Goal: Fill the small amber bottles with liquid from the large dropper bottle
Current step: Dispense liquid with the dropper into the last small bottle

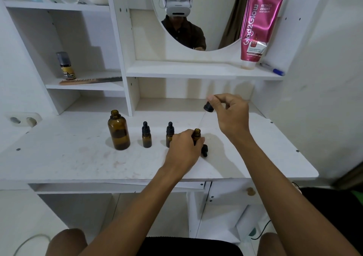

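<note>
A home dressing table (78,157) with mirror (196,29), comb (88,81), body serum (257,27).

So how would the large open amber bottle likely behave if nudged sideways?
The large amber bottle looks like glass, so probably rigid and breakable. It stands upright and uncapped on the white desk, so tipping would likely spill its dark liquid. Being partly full, it may slide before toppling.

the pink tube (259,27) reads "glad2glow retinol bright body serum".
</note>
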